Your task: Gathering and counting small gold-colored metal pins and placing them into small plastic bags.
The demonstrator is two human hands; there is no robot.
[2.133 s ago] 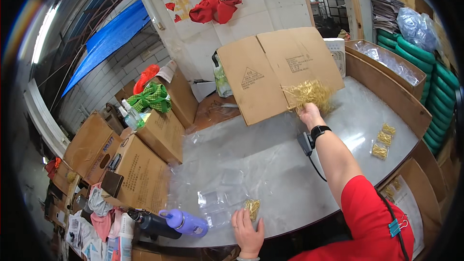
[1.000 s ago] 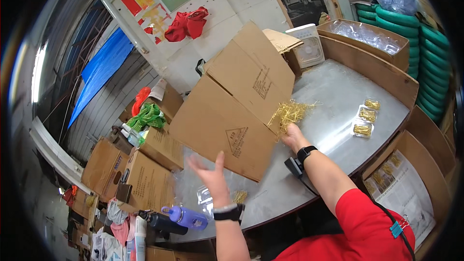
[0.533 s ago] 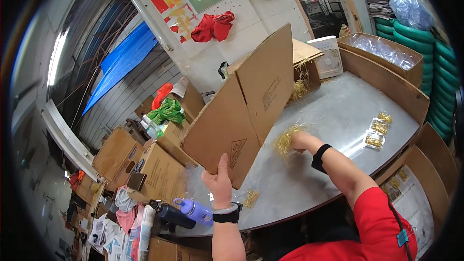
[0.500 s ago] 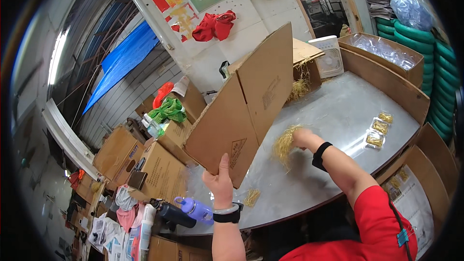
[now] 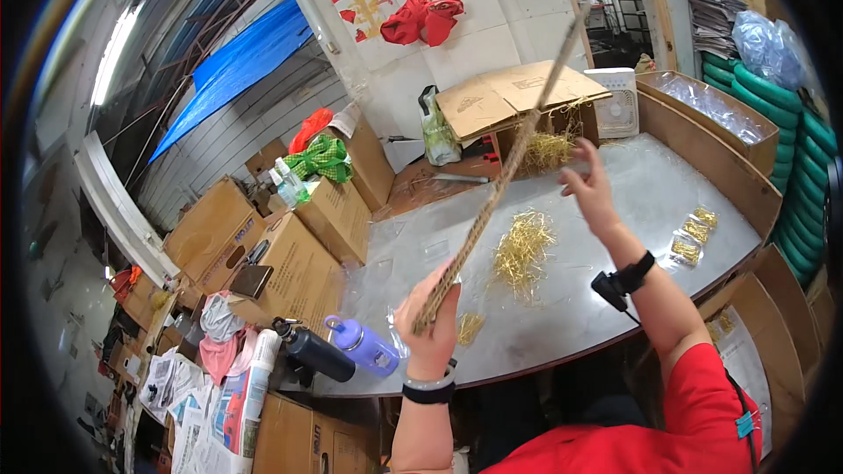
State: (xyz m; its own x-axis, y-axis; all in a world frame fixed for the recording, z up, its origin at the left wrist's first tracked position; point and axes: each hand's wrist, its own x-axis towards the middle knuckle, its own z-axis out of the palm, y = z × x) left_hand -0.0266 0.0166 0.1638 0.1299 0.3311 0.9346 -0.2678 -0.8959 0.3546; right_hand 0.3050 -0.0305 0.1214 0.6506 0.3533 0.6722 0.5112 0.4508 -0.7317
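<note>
My left hand (image 5: 430,347) grips the lower end of a flat cardboard sheet (image 5: 488,211), which stands tilted and shows nearly edge-on. My right hand (image 5: 593,193) is empty, its fingers apart, in front of a cardboard box (image 5: 525,95) with golden straw-like shreds (image 5: 549,151) spilling from its open side. Between my hands, a loose pile of golden shreds (image 5: 524,250) lies on the grey table (image 5: 606,298). Nearer me is a small golden packet (image 5: 470,328), close to my left hand.
Several small golden packets (image 5: 694,235) lie at the table's right. A purple bottle (image 5: 364,349) and a black bottle (image 5: 314,351) are at the left edge, by cardboard boxes (image 5: 294,272). At the back stands a white fan (image 5: 615,101) beside a box of clear plastic bags (image 5: 711,105).
The cardboard sheet has turned from showing its broad face to edge-on. My right hand has let go of the golden shreds and moved away toward the box at the back.
</note>
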